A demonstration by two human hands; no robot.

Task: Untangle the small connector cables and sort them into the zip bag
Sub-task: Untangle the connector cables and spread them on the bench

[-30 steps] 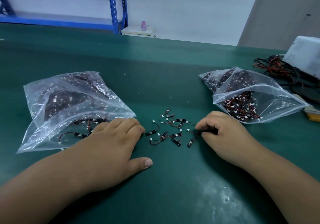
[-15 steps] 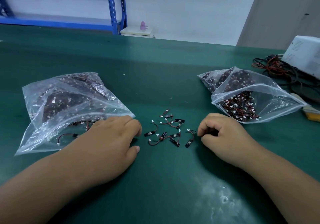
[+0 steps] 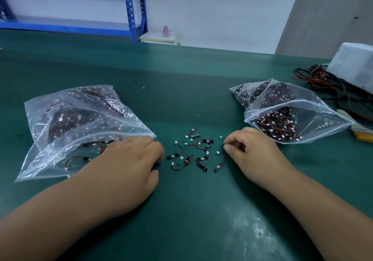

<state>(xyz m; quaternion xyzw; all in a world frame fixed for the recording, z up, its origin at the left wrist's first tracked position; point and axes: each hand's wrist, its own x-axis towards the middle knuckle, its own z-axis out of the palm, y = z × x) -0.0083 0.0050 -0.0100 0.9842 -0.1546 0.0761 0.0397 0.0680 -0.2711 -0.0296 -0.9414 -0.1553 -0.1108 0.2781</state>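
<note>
Between the left zip bag and right zip bag, near the worktop's front edge, loose connector cables lie within easy reach. The left hand rests flat and relaxed at its bag's mouth, probably steadying it. The right hand curls beside one cable, grip unclear.

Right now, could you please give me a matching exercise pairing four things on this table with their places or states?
1. left bag
2. right bag
3. loose cables
4. white box

a. far right edge
b. between left hand and right hand
c. tangled heap at its open mouth
d. left hand covers its corner

Pairs: 1-d, 2-c, 3-b, 4-a
</note>
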